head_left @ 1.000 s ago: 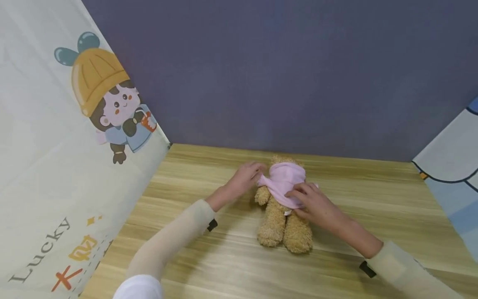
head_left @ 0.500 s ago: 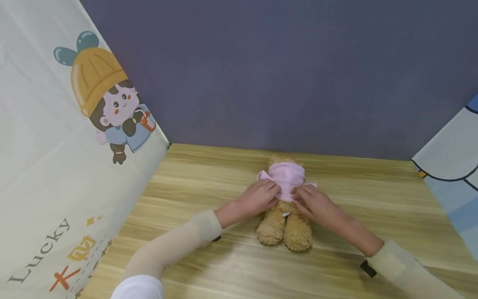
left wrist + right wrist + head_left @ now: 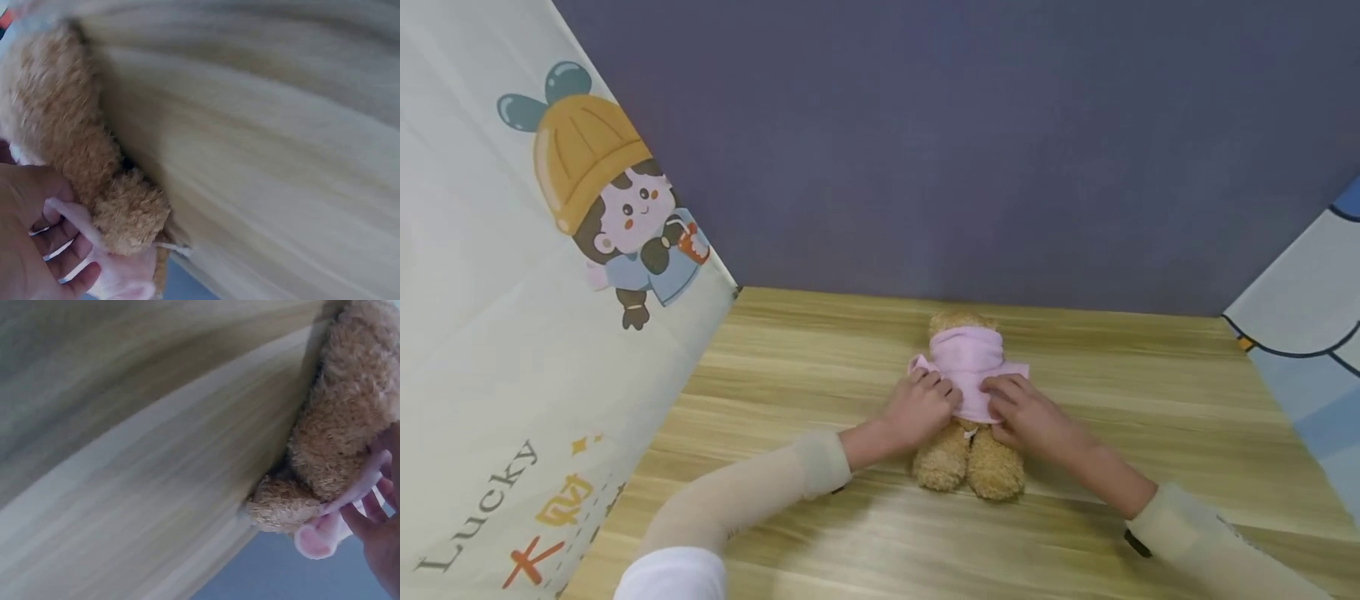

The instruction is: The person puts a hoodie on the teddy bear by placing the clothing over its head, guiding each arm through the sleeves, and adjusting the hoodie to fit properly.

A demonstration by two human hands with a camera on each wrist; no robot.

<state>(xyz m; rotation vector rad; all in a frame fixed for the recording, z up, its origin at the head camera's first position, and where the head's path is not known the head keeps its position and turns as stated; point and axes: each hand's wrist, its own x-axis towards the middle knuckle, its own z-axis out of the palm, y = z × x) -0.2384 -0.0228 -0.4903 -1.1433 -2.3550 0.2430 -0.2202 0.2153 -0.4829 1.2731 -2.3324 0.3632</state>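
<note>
A tan teddy bear [image 3: 996, 471] lies on the table, legs toward me, in a pink hooded top [image 3: 967, 350]. The top covers its body; its short sleeves stick out at both sides, and the hood lies over most of the head. My left hand [image 3: 921, 408] pinches the hem on the left side, the cloth [image 3: 128, 275] running between thumb and fingers in the left wrist view. On the opposite side my right hand [image 3: 1026, 412] grips the hem, its fingers behind the pink edge [image 3: 350, 497] in the right wrist view. A small white tag [image 3: 970, 433] shows between the legs.
The wood-grain table [image 3: 820, 342] ends at a dark blue-grey panel [image 3: 925, 150]. A white printed sheet [image 3: 475, 333] with a cartoon figure stands along the left, and another printed sheet [image 3: 1300, 300] along the right.
My left hand has gone from the left sleeve down to the hem, across from the right hand. The hem rode up half a second ago and now sits lower, over more of the bear.
</note>
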